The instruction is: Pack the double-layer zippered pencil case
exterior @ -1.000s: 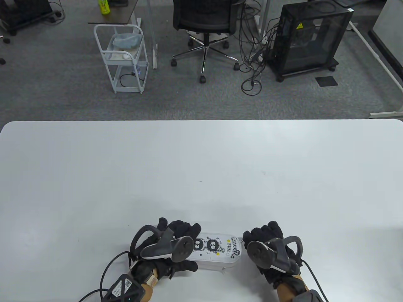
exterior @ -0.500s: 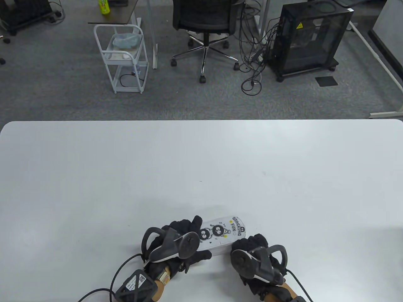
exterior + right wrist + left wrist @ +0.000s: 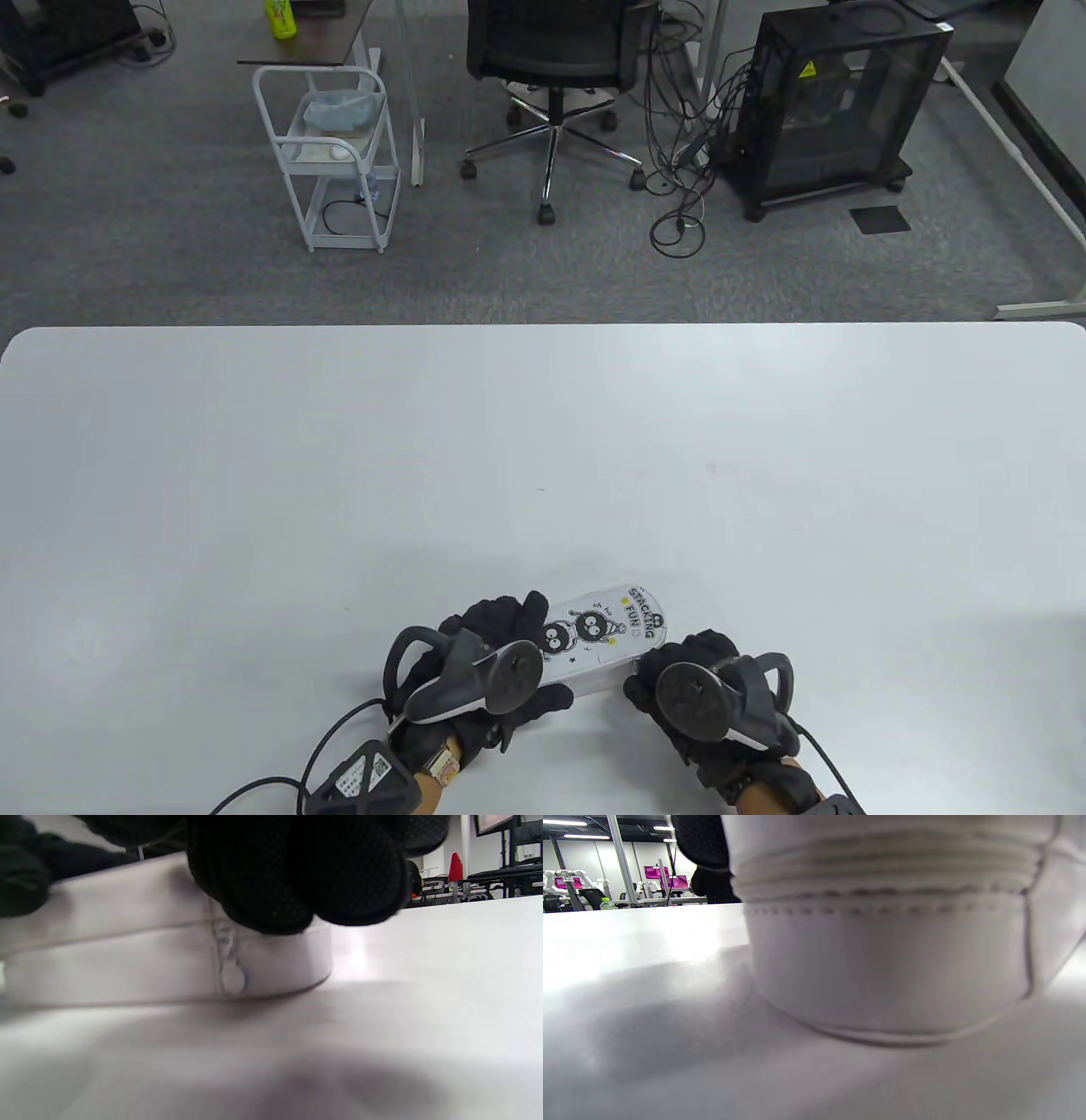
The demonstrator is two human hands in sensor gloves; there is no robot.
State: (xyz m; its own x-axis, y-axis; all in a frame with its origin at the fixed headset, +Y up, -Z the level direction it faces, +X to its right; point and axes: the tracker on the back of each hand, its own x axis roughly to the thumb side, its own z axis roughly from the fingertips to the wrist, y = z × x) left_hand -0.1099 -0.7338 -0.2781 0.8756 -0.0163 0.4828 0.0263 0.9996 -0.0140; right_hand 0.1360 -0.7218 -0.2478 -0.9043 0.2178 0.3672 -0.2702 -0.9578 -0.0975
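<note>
White pencil case [image 3: 604, 638] lies angled near the desk's [image 3: 543, 441] front edge; left hand [image 3: 492, 645] grips one end, right hand [image 3: 700, 679] fingers [image 3: 297, 878] press its zipper side.

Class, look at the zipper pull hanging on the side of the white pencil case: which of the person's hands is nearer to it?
Right. The right hand sits directly above the zipper pull; the left hand grips the pencil case at its opposite end.

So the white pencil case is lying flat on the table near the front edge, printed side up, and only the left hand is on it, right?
Not quite. Both hands are on the pencil case: the left hand holds its left end and the right hand its near right end, as the table view shows; the right wrist view shows its fingers on the case. It lies flat, print up, near the table's front edge.
</note>
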